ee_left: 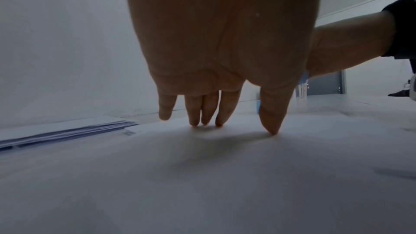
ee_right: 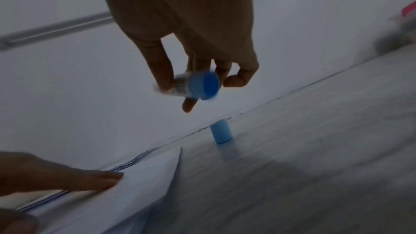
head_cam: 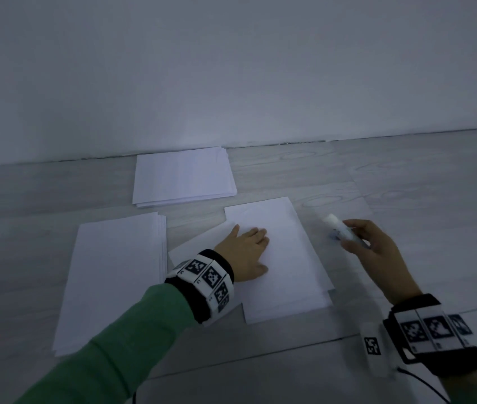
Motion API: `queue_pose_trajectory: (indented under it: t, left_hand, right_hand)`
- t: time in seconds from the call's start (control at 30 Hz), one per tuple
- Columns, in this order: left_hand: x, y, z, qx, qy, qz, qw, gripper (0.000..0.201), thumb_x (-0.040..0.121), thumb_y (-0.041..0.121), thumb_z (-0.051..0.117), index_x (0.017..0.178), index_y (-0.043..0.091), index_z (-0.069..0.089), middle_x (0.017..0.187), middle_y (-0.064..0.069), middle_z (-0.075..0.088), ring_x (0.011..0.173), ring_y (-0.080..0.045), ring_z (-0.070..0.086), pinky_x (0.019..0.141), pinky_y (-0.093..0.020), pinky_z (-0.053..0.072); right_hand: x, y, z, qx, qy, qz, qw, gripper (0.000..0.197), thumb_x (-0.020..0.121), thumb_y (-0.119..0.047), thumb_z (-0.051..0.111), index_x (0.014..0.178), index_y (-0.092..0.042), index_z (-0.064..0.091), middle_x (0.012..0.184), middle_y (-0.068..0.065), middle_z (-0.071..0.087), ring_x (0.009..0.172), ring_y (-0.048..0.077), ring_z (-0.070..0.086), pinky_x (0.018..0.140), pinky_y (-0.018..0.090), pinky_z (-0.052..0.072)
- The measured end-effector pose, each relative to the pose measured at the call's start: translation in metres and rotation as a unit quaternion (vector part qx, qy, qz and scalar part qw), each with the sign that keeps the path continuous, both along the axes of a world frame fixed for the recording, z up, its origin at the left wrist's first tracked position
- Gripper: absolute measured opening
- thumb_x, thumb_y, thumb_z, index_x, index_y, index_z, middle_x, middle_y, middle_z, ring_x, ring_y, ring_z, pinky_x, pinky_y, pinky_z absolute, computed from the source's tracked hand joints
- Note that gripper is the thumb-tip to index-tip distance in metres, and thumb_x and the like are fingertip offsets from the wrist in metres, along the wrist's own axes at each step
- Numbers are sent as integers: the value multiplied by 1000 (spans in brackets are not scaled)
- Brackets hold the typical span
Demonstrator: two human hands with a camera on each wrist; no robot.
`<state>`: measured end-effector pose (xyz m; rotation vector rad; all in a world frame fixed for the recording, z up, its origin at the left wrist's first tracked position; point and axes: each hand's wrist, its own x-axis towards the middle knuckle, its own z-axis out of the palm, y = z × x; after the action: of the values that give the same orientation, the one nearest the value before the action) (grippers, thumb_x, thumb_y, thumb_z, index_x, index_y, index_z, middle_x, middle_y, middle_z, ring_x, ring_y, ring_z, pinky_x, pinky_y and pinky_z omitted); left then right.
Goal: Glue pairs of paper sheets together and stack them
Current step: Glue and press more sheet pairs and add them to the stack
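My left hand (head_cam: pixel 246 252) lies flat with straight fingers on a white sheet (head_cam: pixel 284 258) at the middle of the floor; its fingertips (ee_left: pixel 271 130) press the paper. That sheet lies askew over another sheet (head_cam: pixel 190 249). My right hand (head_cam: pixel 374 243) hovers just right of the sheets and grips a glue stick (head_cam: pixel 337 225), white tip pointing away, blue base (ee_right: pixel 204 84) toward the wrist camera. The stick's blue cap (ee_right: pixel 221 132) stands upright on the floor beyond the sheet's corner.
A stack of white paper (head_cam: pixel 114 275) lies left of the working sheets. Another stack (head_cam: pixel 183 174) sits farther back near the wall (head_cam: pixel 231 68). Grey wood-look floor (head_cam: pixel 406 176) stretches to the right.
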<state>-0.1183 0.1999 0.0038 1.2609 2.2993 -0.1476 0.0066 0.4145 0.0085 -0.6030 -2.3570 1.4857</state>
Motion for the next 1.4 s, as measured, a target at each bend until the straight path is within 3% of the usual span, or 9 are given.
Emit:
queue_pose_trajectory:
  t: [0.1, 0.3, 0.57, 0.9, 1.0, 1.1, 1.23, 1.3, 1.4]
  left_hand:
    - [6, -1, -1, 27, -11, 27, 999, 77, 95, 50, 39, 150, 10, 3, 158, -8, -6, 146, -19, -3, 117, -40, -2]
    - [22, -8, -4, 58, -5, 43, 997, 87, 85, 60, 50, 150, 16, 12, 158, -9, 3, 144, -23, 7, 116, -39, 13]
    - [28, -13, -8, 56, -18, 46, 997, 85, 85, 53, 56, 149, 17, 14, 158, -10, 3, 144, -23, 5, 115, -40, 17]
    - [31, -13, -6, 61, 22, 14, 998, 69, 89, 37, 52, 146, 13, 23, 151, -12, 21, 138, -26, 21, 106, -38, 31]
    - [32, -13, -7, 58, 40, 1, 998, 65, 89, 32, 50, 145, 12, 24, 146, -12, 28, 133, -26, 27, 102, -38, 34]
    - [30, -15, -9, 59, 44, -5, 997, 66, 89, 31, 49, 146, 11, 22, 148, -12, 26, 135, -25, 26, 106, -37, 29]
    - [30, -32, -4, 107, -5, 51, 993, 72, 94, 41, 48, 150, 17, 11, 158, -8, 9, 144, -19, 12, 116, -32, 11]
    - [27, -55, 1, 150, -21, 98, 984, 70, 94, 44, 48, 150, 20, 13, 158, -5, 9, 143, -15, 13, 116, -26, 10]
    - [22, -105, 7, 168, -23, 161, 972, 61, 93, 39, 52, 146, 22, 27, 155, 0, 19, 140, -12, 20, 113, -22, 14]
  right_hand:
    - [6, -1, -2, 2, 11, -27, 1000, 25, 84, -7, 65, 100, -19, 49, 95, 3, 64, 79, 17, 60, 67, 28, 44]
    - [11, 2, -9, 74, -49, -54, 995, 31, 83, -6, 68, 101, -12, 43, 100, 3, 57, 85, 16, 57, 63, 14, 41]
    - [11, 0, -14, 122, -65, -42, 990, 30, 80, -4, 70, 91, -7, 43, 88, 9, 60, 81, 25, 58, 63, 27, 40]
    - [15, 1, -17, 109, -74, -70, 989, 36, 77, -11, 75, 95, -11, 44, 90, 5, 60, 83, 22, 59, 61, 17, 38]
    - [18, 0, -16, 90, -81, -70, 990, 43, 77, -14, 75, 104, -12, 42, 94, 7, 63, 89, 23, 62, 66, 22, 40]
    - [24, -4, -9, 65, -91, -75, 991, 73, 74, -18, 79, 131, -14, 33, 109, 11, 63, 99, 19, 58, 76, 24, 42]
    - [35, -20, 6, 107, -16, -111, 988, 103, 66, -19, 83, 146, -19, 18, 137, 16, 41, 119, 26, 43, 100, 46, 42]
    - [37, -36, 12, 217, 53, -98, 970, 92, 70, -23, 81, 144, -11, 27, 136, 16, 41, 123, 29, 39, 101, 46, 39]
    - [28, -69, 17, 339, 130, 31, 931, 53, 80, -24, 73, 124, -3, 52, 120, 16, 56, 112, 29, 48, 98, 35, 36]
